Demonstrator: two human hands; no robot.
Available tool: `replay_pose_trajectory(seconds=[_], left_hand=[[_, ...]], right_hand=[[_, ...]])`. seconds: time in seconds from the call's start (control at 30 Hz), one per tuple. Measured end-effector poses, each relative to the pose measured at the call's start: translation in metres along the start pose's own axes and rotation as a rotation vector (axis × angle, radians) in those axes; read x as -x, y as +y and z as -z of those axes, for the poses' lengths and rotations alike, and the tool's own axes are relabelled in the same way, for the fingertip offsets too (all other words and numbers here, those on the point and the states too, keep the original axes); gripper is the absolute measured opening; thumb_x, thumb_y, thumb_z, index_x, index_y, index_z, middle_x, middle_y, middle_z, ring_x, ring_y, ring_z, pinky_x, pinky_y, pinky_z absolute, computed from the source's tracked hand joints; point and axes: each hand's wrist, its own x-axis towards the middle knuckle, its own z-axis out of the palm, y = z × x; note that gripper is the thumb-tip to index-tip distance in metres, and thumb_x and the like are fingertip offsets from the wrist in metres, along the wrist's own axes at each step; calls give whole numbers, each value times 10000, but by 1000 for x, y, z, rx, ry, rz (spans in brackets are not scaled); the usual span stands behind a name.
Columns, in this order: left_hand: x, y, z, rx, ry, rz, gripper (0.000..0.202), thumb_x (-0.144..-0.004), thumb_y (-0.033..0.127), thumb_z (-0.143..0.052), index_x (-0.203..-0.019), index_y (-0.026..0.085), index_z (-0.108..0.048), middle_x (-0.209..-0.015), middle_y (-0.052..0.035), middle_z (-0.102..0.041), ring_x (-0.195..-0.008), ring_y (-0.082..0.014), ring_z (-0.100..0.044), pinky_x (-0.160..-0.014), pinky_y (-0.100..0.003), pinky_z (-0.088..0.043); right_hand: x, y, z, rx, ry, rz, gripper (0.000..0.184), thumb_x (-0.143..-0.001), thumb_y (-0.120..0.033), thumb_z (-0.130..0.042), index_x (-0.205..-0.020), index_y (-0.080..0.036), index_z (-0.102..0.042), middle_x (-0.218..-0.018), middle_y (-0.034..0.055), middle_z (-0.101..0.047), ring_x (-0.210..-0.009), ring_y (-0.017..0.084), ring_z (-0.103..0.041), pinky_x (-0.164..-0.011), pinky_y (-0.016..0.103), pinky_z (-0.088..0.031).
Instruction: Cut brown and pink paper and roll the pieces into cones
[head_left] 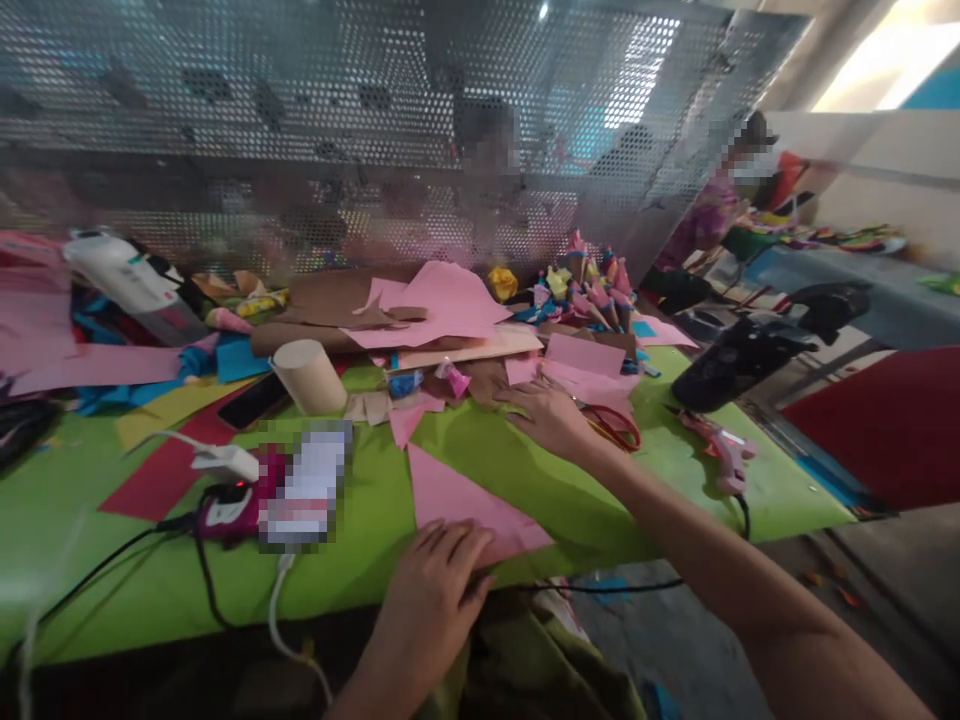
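My left hand (436, 590) lies flat, fingers apart, on the near corner of a pink paper triangle (461, 495) at the front edge of the green table (585, 505). Farther back, my right hand (547, 412) reaches with fingers spread, resting on the green surface just left of red-handled scissors (615, 425). Pink paper sheets (581, 365) lie right behind that hand. Neither hand holds anything.
A cardboard tube (307, 375), paper scraps and small folded paper figures (585, 285) crowd the back. A pink glue gun (720, 450) lies at the right edge beside a black device (757, 345). Cables and a charger (225, 465) lie at left. A perforated metal screen (300, 120) stands behind.
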Motion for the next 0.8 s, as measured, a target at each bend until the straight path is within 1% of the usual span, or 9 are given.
replay_pose_trajectory(seconds=[0.07, 0.1, 0.27, 0.4, 0.47, 0.53, 0.6, 0.7, 0.8], left_hand=[[3, -2, -1, 52, 4, 37, 520, -725, 34, -739, -1199, 218, -631, -1145, -63, -762, -993, -256, -727, -895, -467, -622], [4, -3, -2, 80, 11, 54, 513, -722, 31, -742, -1188, 222, -642, -1139, -58, -765, -990, -253, -727, -889, -459, -624], [5, -4, -5, 211, 72, 145, 367, -717, 12, -735, -1011, 229, -699, -1056, -36, -782, -970, -229, -726, -896, -419, -617], [5, -5, -5, 258, 86, 141, 410, -722, -24, -671, -1037, 235, -711, -1086, -40, -778, -999, -218, -722, -894, -389, -614], [5, -9, -5, 259, 97, 105, 401, -746, -2, -665, -1063, 240, -714, -1083, -44, -777, -996, -220, -726, -868, -380, -619], [5, -14, -6, 249, 125, 55, 359, -778, 40, -672, -1069, 248, -715, -1048, -42, -781, -948, -220, -736, -819, -370, -626], [4, -19, -9, 233, 147, 30, 312, -803, 78, -675, -1061, 249, -715, -1020, -44, -784, -914, -225, -740, -778, -364, -626], [1, -22, -14, 214, 149, 48, 311, -797, 74, -671, -1047, 254, -716, -1005, -38, -785, -898, -232, -739, -768, -374, -619], [-3, -18, -15, 210, 121, 102, 302, -786, 62, -678, -1012, 257, -723, -978, -28, -784, -885, -232, -736, -770, -374, -610]], right_hand=[[-3, -8, -4, 9, -13, 24, 372, -913, -190, -626, -1271, -251, -704, -1259, 105, -717, -1115, 277, -671, -978, 409, -505], [-4, -11, -6, 1, -13, 42, 373, -916, -198, -625, -1279, -248, -699, -1268, 105, -714, -1126, 277, -668, -974, 406, -509], [6, -20, -17, -118, 13, 143, 334, -923, -186, -615, -1239, -240, -709, -1244, 90, -730, -1139, 260, -668, -980, 417, -515], [36, -26, -5, -322, 9, 251, 289, -968, -228, -577, -1225, -229, -710, -1158, 102, -760, -1078, 241, -695, -953, 412, -526], [55, -32, 4, -439, -49, 257, 273, -983, -255, -573, -1216, -240, -714, -1133, 85, -771, -1047, 214, -705, -915, 363, -537], [72, -37, 10, -532, -111, 262, 248, -982, -262, -583, -1181, -248, -730, -1067, 64, -786, -982, 186, -719, -859, 315, -543], [84, -39, 12, -562, -152, 254, 233, -978, -262, -589, -1154, -235, -740, -1033, 62, -790, -961, 178, -720, -844, 295, -541], [93, -37, 15, -542, -124, 207, 228, -987, -280, -577, -1129, -218, -744, -1010, 72, -789, -938, 179, -721, -822, 286, -540], [87, -29, 22, -508, -37, 185, 228, -998, -296, -563, -1114, -220, -743, -1030, 71, -790, -966, 188, -724, -840, 296, -541]])
